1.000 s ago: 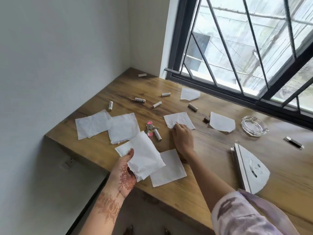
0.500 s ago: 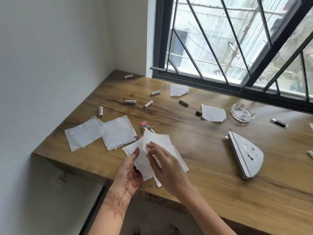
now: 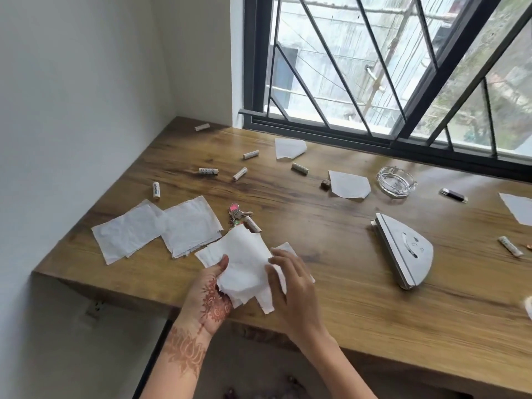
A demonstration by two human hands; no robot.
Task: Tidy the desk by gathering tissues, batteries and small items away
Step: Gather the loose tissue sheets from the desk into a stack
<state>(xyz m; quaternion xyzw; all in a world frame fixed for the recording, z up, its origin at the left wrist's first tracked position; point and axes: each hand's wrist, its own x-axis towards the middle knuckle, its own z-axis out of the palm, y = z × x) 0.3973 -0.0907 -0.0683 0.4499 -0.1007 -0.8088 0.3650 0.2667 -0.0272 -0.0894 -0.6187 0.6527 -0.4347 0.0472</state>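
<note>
My left hand (image 3: 211, 295) holds a small stack of white tissues (image 3: 244, 263) over the desk's front edge, thumb on top. My right hand (image 3: 290, 286) pinches the stack's right side. Two more tissues (image 3: 129, 231) (image 3: 191, 226) lie flat to the left. Other tissues lie near the window (image 3: 289, 147), by the ashtray (image 3: 349, 185) and at the far right (image 3: 519, 208). Several batteries (image 3: 156, 190) (image 3: 208, 171) (image 3: 239, 173) (image 3: 250, 154) are scattered across the wooden desk (image 3: 331, 254). A key ring (image 3: 237, 213) lies just beyond the held stack.
A glass ashtray (image 3: 396, 181) stands near the window. A white triangular holder (image 3: 406, 251) lies on the right. A small dark lighter-like item (image 3: 454, 194) and another battery (image 3: 510, 246) lie at the far right. White walls close the left side.
My right hand lifted a tissue off the desk and brought it onto the stack in my left hand. The view has shifted to the right.
</note>
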